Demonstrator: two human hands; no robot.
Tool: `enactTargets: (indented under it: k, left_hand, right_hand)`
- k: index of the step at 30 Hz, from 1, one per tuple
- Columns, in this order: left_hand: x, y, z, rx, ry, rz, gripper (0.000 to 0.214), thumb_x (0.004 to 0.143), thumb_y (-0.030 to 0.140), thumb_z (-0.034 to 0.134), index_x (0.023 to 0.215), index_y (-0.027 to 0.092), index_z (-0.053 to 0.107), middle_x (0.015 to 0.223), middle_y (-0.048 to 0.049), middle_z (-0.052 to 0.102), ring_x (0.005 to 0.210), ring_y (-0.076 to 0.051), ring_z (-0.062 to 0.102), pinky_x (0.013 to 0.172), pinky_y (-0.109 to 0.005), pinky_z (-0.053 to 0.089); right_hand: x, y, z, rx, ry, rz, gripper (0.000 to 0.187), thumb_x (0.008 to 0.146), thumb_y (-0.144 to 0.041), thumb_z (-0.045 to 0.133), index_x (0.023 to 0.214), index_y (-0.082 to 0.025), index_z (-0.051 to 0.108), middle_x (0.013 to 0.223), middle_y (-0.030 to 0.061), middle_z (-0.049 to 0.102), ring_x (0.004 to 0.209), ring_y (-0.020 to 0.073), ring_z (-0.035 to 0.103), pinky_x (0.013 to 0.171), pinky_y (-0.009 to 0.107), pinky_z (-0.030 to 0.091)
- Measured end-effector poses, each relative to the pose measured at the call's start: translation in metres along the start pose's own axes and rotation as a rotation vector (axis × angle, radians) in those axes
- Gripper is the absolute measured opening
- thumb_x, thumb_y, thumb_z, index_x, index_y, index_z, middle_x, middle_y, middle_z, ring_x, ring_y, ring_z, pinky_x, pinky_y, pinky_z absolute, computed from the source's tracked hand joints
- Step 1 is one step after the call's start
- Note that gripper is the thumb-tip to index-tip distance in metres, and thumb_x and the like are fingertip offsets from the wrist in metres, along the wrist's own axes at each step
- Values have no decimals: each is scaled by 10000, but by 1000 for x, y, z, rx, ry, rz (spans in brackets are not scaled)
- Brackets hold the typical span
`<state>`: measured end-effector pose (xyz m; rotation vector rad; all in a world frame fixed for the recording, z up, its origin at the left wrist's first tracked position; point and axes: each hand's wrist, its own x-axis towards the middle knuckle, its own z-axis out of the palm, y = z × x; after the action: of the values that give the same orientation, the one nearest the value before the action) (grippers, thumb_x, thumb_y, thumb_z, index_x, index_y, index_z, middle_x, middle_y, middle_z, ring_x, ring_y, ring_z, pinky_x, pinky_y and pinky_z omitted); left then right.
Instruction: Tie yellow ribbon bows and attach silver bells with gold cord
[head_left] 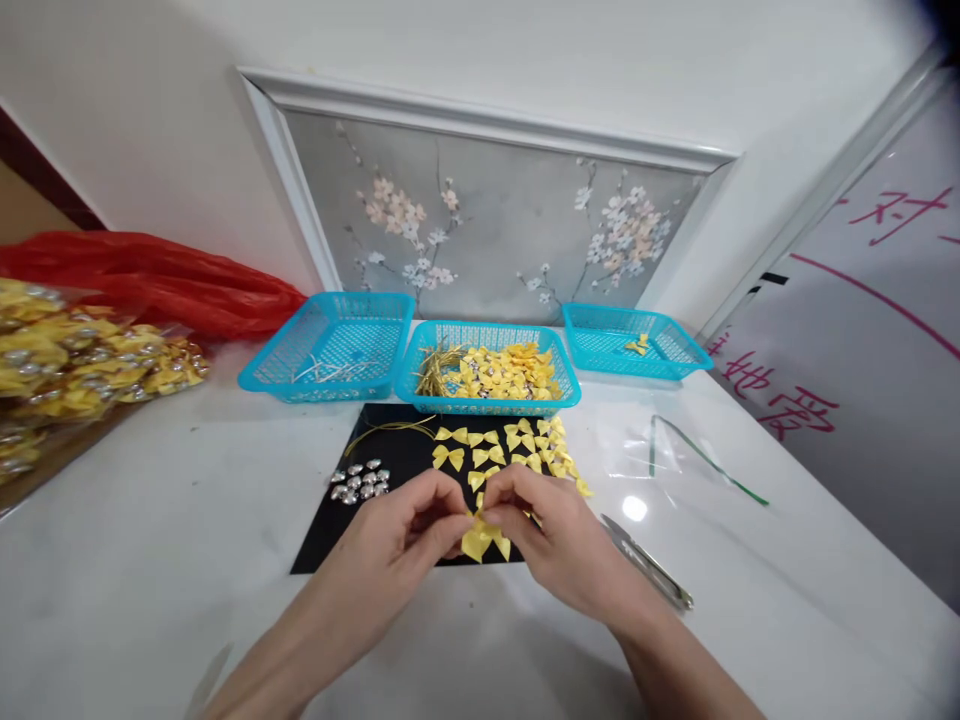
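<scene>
Both hands meet over the front of a black mat (330, 540), pinching at a yellow ribbon bow (486, 541). My left hand (416, 525) has its thumb and forefinger closed at the bow's left upper side. From the other side, my right hand (544, 525) pinches it with the fingertips almost touching the left ones. What lies right between the fingertips is too small to make out. Beyond the hands, several yellow bows (487, 455) lie in rows on the mat. Silver bells or beads (364, 482) sit in a cluster left of my left hand, below thin gold ties (390, 427).
Behind the mat stands a blue basket (487, 407) of bows and gold ties. Another blue basket (262, 382) with white strips is left, a third (637, 370) right. A folding knife (649, 565) lies beside my right hand, a green-edged clear bag (626, 455) farther back. Bagged bows (82, 350) fill the left.
</scene>
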<state>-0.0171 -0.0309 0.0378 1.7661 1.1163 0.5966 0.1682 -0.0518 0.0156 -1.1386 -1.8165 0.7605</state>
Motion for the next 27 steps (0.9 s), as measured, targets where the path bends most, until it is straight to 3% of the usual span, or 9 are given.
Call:
enactTargets:
  k: [3,7,14,18,22,27]
  left_hand:
    - [1,0,1,-213,-43,-28,102,848,308,585,931,251,568,788,37,597,746,-143,592,654,-243,487]
    - [1,2,5,-338,-5,-60,197,767,208,666,942,242,583,800,30,654,758,-138,616,668,-228,497]
    - [3,0,3,-431,-13,-71,304,724,208,731,1006,269,635,695,46,646,621,-111,605,573,-194,480]
    - [4,-1,-1,-495,-1,-5,312,696,226,753,994,253,662,774,-3,673,709,-159,641,630,-244,520]
    - [5,-2,-3,-398,25,-1,84,749,252,715,827,229,694,737,9,644,687,-131,595,612,-210,492]
    - [4,-7,-1,-367,33,-33,44,791,270,685,767,235,676,716,34,628,677,-109,567,617,-188,471]
  right_hand:
    - [1,-2,-3,59,6,49,122,858,-98,520,799,-205,529,672,-46,537,576,89,461,533,199,335]
    - [1,-3,-3,147,13,99,80,867,-148,529,806,-200,532,675,-40,524,589,93,460,537,210,335]
    - [3,-5,-3,682,-79,325,195,844,-349,608,800,-181,518,659,-39,490,567,90,468,536,220,374]
    - [2,-4,-2,621,-23,305,169,852,-335,607,823,-185,534,667,-42,492,577,86,454,529,209,361]
    - [0,-3,1,550,-22,244,102,872,-289,588,896,-195,557,693,-40,493,613,89,442,543,210,349]
    - [1,-3,1,741,-129,286,327,781,-306,705,1052,-231,539,760,-34,556,683,102,537,622,224,426]
